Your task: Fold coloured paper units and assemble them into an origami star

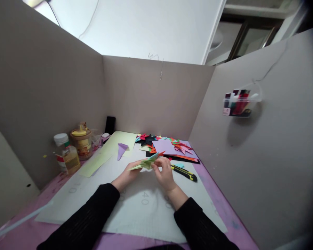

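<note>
A folded paper piece (pixel 146 163), light green with blue and orange-red points, is held up between my two hands over the white mat. My left hand (pixel 130 172) grips its left side from below, with the fingers partly hidden behind the paper. On the other side, my right hand (pixel 163 172) pinches the paper between thumb and fingers. A folded purple paper triangle (pixel 122 150) lies beyond my left hand. To the right of my right hand rests a yellow and black utility knife (pixel 184 172), near a small blue paper piece (pixel 179 165).
Colourful folded paper stars (pixel 146 139) and a lilac sheet (pixel 165 147) are piled at the back of the white mat (pixel 143 222). A bottle (pixel 69 158), a lidded tub (pixel 81 142) and a black phone (pixel 110 125) stand left. Grey panels surround the table; a clear container (pixel 241 104) hangs right.
</note>
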{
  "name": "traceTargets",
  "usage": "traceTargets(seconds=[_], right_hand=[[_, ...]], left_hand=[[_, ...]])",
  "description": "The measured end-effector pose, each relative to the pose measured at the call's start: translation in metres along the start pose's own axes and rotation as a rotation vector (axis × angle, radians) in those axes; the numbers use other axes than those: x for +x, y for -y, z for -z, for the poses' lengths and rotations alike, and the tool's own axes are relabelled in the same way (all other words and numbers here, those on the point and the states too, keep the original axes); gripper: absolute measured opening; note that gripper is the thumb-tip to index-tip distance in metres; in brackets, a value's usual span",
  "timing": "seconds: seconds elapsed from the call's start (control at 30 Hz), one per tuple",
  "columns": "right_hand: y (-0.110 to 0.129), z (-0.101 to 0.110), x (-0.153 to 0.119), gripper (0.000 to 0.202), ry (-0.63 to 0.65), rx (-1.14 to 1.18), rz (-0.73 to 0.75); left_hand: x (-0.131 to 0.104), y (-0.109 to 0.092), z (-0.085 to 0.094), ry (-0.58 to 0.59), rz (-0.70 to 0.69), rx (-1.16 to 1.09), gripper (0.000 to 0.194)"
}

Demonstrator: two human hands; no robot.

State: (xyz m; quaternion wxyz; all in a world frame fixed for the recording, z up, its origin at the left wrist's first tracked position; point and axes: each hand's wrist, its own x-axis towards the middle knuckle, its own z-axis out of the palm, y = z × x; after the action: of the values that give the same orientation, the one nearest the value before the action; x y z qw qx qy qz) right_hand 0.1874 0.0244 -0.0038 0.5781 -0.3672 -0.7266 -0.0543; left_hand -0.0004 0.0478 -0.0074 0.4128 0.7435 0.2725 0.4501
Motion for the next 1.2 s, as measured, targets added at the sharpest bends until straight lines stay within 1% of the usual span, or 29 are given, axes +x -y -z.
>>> traceTargets(seconds=[0.13, 0.27, 0.43, 0.5, 0.67, 0.77, 0.9, 1.07, 1.13, 1.2], right_hand=[[0.001, 0.000, -0.001, 0.005, -0.005, 0.040, -0.012], [-0.001, 0.001, -0.003, 0.008, 0.050, 0.103, -0.001], [-0.007, -0.007, -0.008, 0.029, 0.022, 0.224, -0.074], [-0.008, -0.009, -0.010, 0.033, 0.015, 0.238, -0.101], [-0.007, -0.010, -0.010, 0.019, -0.004, 0.219, -0.157], [-0.005, -0.009, -0.008, 0.015, -0.033, 0.200, -0.166], [-0.003, -0.007, -0.005, 0.006, -0.042, 0.108, -0.114], [-0.002, -0.001, -0.002, 0.010, 0.011, 0.033, -0.019], [-0.002, 0.002, -0.002, 0.007, 0.042, 0.009, 0.040], [-0.002, 0.003, -0.001, 0.009, 0.061, -0.018, 0.103]], left_hand=[[0.000, -0.003, 0.000, 0.006, -0.007, 0.001, 0.033], [0.000, -0.002, 0.000, -0.042, 0.007, -0.015, 0.030], [0.000, 0.000, 0.000, -0.021, -0.014, -0.035, 0.029], [0.000, 0.000, 0.000, -0.020, -0.018, -0.044, 0.030], [0.000, -0.002, -0.002, 0.018, -0.040, -0.069, 0.034], [0.000, -0.004, -0.002, 0.027, -0.042, -0.056, 0.035], [0.001, -0.007, -0.002, 0.026, -0.021, -0.033, 0.036], [0.001, -0.010, -0.002, 0.013, 0.017, -0.032, 0.037], [0.000, -0.008, -0.002, 0.001, 0.019, -0.033, 0.036], [0.000, -0.004, -0.002, -0.003, 0.015, -0.038, 0.036]])
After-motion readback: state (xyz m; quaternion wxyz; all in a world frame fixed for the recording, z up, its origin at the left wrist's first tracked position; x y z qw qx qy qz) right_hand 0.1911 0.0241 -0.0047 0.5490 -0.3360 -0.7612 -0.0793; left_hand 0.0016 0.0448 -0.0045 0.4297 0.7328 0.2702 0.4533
